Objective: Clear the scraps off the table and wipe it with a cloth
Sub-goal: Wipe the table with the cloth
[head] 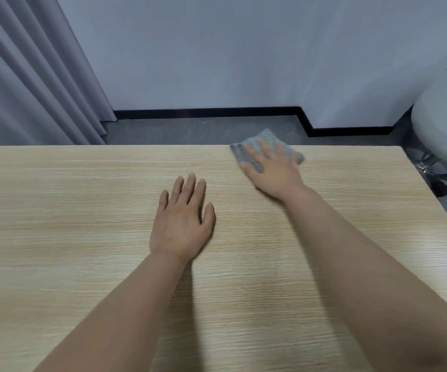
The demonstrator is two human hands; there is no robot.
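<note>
Pale wood-grain tabletop (83,210) filling the view, grey curtain (29,76) behind on the left, plain wall with black skirting, a white stool (442,130) off the far right corner. No scraps to be seen anywhere on the wood; by the look of it, clearing done and wiping under way.

Up at the far edge, right of centre: the cloth (265,142), grey-green, bunched, one corner poking out past the edge. Right hand (273,173) pressing flat on top of it, fingers (264,150) straight and spread, not curled round anything. Slight blur there, so probably mid-stroke. Left hand (182,221) resting palm-down near the middle of the wood, fingers straight, holding nothing, well apart from the cloth.

How to do this well, then. Keep the palm weight over the middle of the cloth, not the heel alone, so the whole pad drags instead of rolling up. Pull back from that far edge in long overlapping passes along the grain. Watch the overhang: too much push outward and off onto the floor. Worth flattening the bunch first for wider coverage. Left hand fine as a brace, but in the path sooner or later; lift and shift once the strokes reach the middle. Near left stretch apparently unreached from here, so likely a lean or a hand swap for that side.
</note>
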